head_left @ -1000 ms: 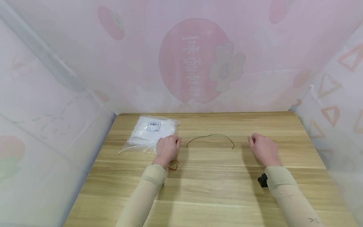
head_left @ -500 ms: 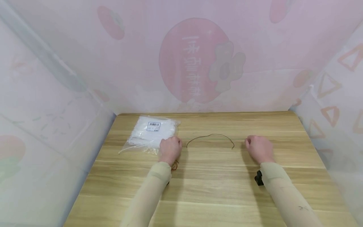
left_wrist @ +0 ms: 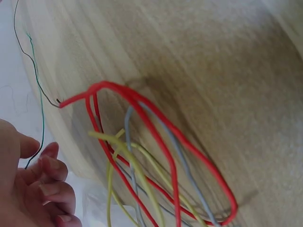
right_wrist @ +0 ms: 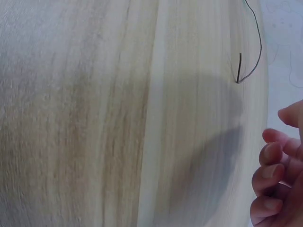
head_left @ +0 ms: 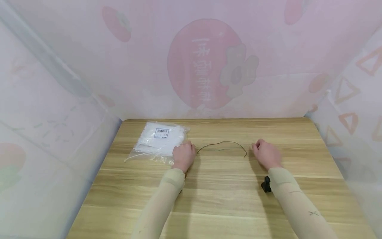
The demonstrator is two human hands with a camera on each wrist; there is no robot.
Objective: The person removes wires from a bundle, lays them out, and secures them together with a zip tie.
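Note:
My left hand (head_left: 183, 156) pinches one end of a thin green wire (left_wrist: 43, 118) between thumb and index finger, just right of the bag. The green wire runs slack rightward over the table. A dark thin wire (head_left: 222, 142) lies arched on the tabletop between both hands. Its bent right end shows in the right wrist view, near my right hand (right_wrist: 279, 175). That hand hovers with fingers loosely curled and thumb apart, nothing visible between them. Under the left wrist lie looped red wire (left_wrist: 165, 156), yellow wire (left_wrist: 137, 165) and grey wire (left_wrist: 184, 161), hidden in the head view.
A clear bag (head_left: 161, 139) of white strips with a barcode label lies at the table's back left. The wooden table (head_left: 226, 199) meets printed fabric walls at the back and sides. A black wrist camera (head_left: 266, 184) sits under the right sleeve.
Both hands have moved closer together, the left to the right and the right to the left. The green wire, straight between them before, now sags and has left the right hand's fingers.

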